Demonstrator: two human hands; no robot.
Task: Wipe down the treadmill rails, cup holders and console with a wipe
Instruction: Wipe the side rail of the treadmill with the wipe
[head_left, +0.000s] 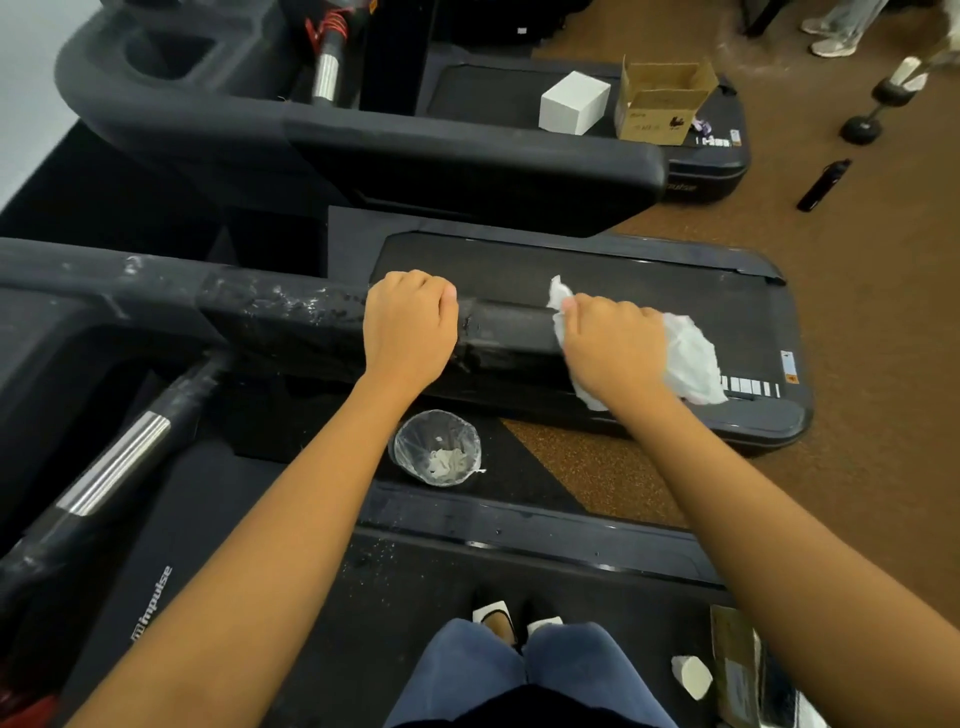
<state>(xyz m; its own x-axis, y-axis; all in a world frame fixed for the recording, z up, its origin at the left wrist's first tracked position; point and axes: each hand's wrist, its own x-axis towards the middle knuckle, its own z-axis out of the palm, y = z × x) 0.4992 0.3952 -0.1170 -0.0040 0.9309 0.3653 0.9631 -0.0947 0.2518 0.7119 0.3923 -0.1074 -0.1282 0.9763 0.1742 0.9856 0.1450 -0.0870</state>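
Black and streaked with white residue along its left part, the rail (504, 332) is seen running from the left edge toward the middle of the view, where it is gripped by both hands. The left hand (410, 325) is curled over the top of the rail, knuckles up, with the fingers wrapped down the far side. A short bare stretch of rail is left between it and the right hand (615, 348), which is closed around the rail's end with a crumpled white wipe (693, 364) held under the palm. The wipe is pressed against the rail and is bunched out beside the thumb at the upper left and past the outer edge of the hand at the right. Below the hands, a small bin (410, 452) lined with clear plastic is set on the floor, and crumpled white wipes are seen in its bottom. A bar with a silver sleeve (117, 462) is angled across the lower left. A dark treadmill deck (649, 270) is laid out beyond the rail. On a farther deck a white box (574, 102) and an open cardboard box (662, 101) are stood just beside each other. On the brown floor at the right a dumbbell (878, 104) and a slim black bottle (824, 185) are found well apart from the hands
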